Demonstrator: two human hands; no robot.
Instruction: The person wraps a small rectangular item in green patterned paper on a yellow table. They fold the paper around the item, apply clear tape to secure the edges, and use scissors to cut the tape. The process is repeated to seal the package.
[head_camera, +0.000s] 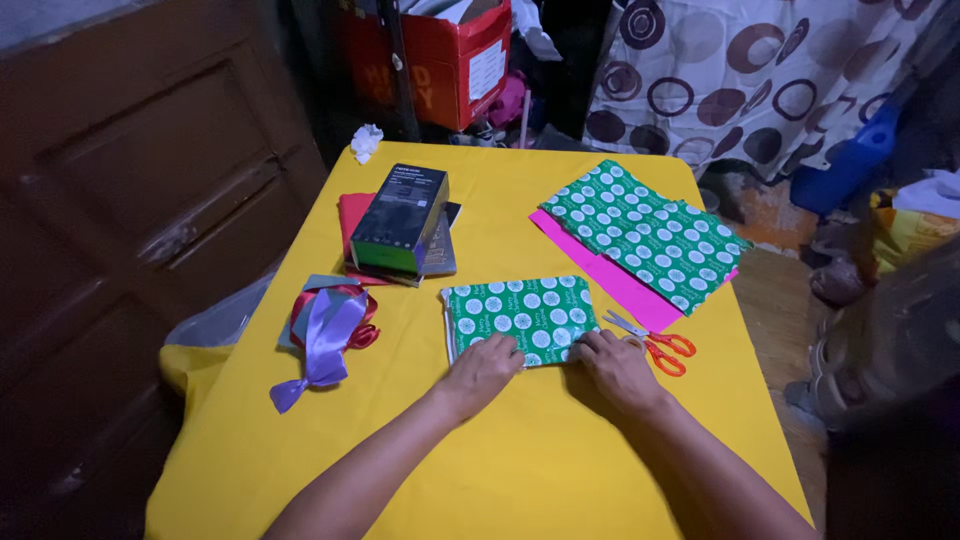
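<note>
Your left hand and your right hand both lie flat with fingers spread, pressing on the near edge of the flat parcel in green dotted paper, which sits in the middle of the yellow table. Just right of your right hand lie the orange scissors, and farther right are green dotted sheets on a pink sheet. To the left sit a dark box on a red sheet and purple and red ribbons.
</note>
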